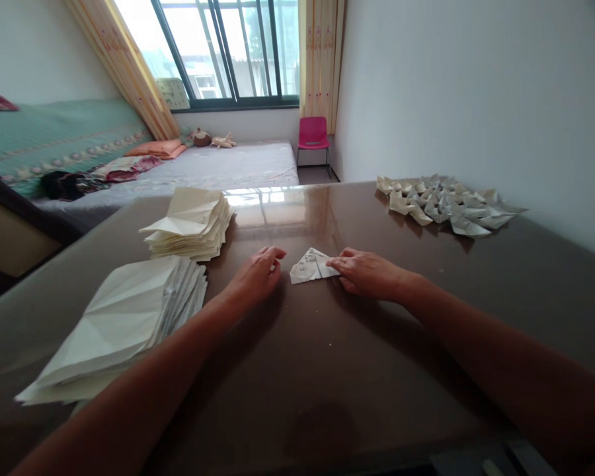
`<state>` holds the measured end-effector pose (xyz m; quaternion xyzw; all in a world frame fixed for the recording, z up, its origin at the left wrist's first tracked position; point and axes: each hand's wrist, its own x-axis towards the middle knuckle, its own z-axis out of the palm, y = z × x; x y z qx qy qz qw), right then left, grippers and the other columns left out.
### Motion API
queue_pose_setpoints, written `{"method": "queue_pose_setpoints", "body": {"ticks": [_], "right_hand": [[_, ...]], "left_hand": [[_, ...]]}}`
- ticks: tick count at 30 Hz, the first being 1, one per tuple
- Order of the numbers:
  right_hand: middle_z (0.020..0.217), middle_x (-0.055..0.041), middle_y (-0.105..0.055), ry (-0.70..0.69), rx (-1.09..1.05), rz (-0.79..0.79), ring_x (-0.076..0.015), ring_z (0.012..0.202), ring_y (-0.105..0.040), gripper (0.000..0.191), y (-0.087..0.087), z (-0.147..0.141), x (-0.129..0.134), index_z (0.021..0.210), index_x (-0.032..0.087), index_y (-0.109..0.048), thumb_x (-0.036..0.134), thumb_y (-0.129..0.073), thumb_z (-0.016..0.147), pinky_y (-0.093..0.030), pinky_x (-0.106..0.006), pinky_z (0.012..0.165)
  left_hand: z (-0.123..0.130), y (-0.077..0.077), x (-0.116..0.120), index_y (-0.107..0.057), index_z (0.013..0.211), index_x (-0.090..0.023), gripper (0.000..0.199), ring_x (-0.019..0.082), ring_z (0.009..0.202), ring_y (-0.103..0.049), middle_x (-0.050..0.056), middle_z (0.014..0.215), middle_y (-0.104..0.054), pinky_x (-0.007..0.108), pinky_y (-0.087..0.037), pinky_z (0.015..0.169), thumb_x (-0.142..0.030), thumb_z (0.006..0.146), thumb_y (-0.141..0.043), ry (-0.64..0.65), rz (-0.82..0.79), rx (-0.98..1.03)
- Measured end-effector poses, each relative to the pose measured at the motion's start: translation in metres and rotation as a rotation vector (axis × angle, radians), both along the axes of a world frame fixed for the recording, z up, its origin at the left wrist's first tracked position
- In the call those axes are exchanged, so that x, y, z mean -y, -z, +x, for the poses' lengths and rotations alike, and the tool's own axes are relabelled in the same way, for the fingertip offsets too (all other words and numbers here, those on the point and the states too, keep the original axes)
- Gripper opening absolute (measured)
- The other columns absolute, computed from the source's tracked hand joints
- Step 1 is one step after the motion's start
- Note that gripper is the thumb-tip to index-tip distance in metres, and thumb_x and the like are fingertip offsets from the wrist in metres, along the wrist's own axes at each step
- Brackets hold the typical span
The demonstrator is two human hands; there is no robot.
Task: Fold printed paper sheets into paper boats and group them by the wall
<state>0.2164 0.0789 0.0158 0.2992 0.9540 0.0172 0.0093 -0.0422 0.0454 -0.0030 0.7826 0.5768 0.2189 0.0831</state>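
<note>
A small folded piece of paper with dark writing on it lies on the brown table, its top coming to a point. My right hand grips the paper's right end between thumb and fingers, which cover that corner. Just left of the paper, my left hand rests low over the tabletop with loosely bent fingers. It is open, holds nothing, and a narrow gap parts it from the paper.
Two stacks of creased paper, a nearer stack and a farther stack, stand on the left. Folded paper boats cluster at the back right. Beyond the glossy table are a bed and a pink chair.
</note>
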Motion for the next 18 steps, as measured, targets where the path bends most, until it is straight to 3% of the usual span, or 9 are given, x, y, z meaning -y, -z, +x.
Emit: {"method": "queue_pose_setpoints", "body": {"ticks": [4, 10, 18], "right_hand": [[0.105, -0.0122, -0.067, 0.001, -0.035, -0.022, -0.0239, 0.101, -0.056, 0.036, 0.002, 0.004, -0.004, 0.118, 0.012, -0.058, 0.017, -0.051, 0.084, -0.045, -0.031, 0.083], [0.113, -0.0125, -0.063, -0.02, -0.146, -0.119, -0.0211, 0.098, -0.058, 0.048, 0.003, 0.016, -0.016, 0.128, 0.012, -0.051, 0.023, -0.057, 0.082, -0.046, -0.029, 0.087], [0.113, -0.0155, -0.064, -0.016, 0.024, 0.06, -0.023, 0.099, -0.058, 0.05, 0.009, -0.002, -0.013, 0.141, 0.011, -0.038, 0.011, -0.041, 0.09, -0.045, -0.032, 0.085]], "left_hand": [[0.002, 0.007, 0.004, -0.067, 0.107, -0.02, 0.03, 0.02, 0.101, -0.059, 0.006, 0.106, -0.066, 0.034, -0.048, 0.092, -0.022, 0.088, -0.044, 0.106, 0.018, -0.16], [0.015, 0.003, 0.012, -0.066, 0.108, -0.018, 0.028, 0.02, 0.102, -0.054, 0.008, 0.112, -0.063, 0.031, -0.047, 0.09, -0.026, 0.094, -0.043, 0.267, 0.071, -0.341], [0.037, -0.013, 0.012, -0.063, 0.1, -0.009, 0.018, 0.024, 0.09, -0.058, 0.013, 0.094, -0.065, 0.032, -0.049, 0.074, -0.009, 0.088, -0.049, 0.267, -0.011, -0.675]]}}
